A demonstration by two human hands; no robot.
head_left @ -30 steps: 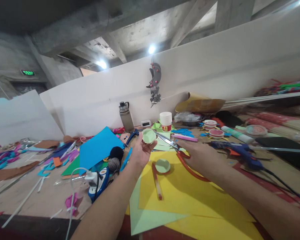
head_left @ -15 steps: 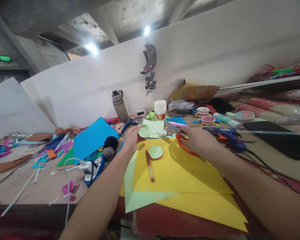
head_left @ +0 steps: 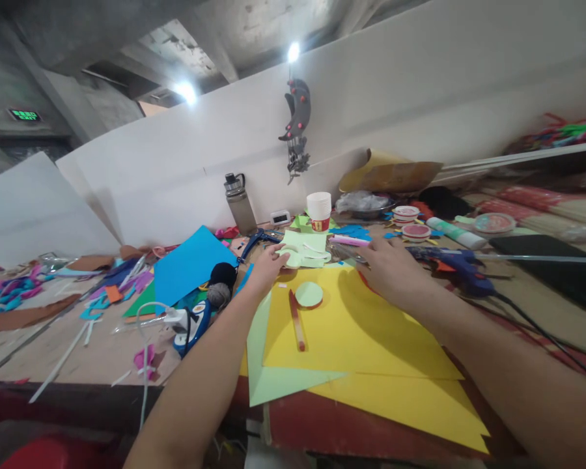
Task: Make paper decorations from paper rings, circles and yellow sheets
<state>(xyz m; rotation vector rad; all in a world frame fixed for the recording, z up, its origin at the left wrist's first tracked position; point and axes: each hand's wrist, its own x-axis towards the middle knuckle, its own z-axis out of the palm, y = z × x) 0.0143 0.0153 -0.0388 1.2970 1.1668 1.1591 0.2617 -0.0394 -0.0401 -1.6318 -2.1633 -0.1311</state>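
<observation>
My left hand (head_left: 268, 266) has its fingertips closed on the near edge of a pale green paper piece (head_left: 292, 258), which overlaps a pale green sheet (head_left: 317, 238). On the right, my right hand (head_left: 389, 266) curls over a pair of scissors (head_left: 364, 281); only a bit of the red handle and part of the blades show. Between my forearms, a pale green paper disc (head_left: 309, 295) rests on a yellow sheet (head_left: 342, 339). Left of the disc lies a red pen-like stick (head_left: 297, 322).
White paper cups (head_left: 319, 207) and a grey bottle (head_left: 241, 207) stand at the back. Right of my right hand lies a blue glue gun (head_left: 461, 268). A blue sheet (head_left: 190, 266) and a power strip (head_left: 194, 329) with a white cable lie left.
My left fingers have come onto the pale green piece. My right hand has shifted slightly forward and covers more of the scissors' red handle. The whole view has moved slightly.
</observation>
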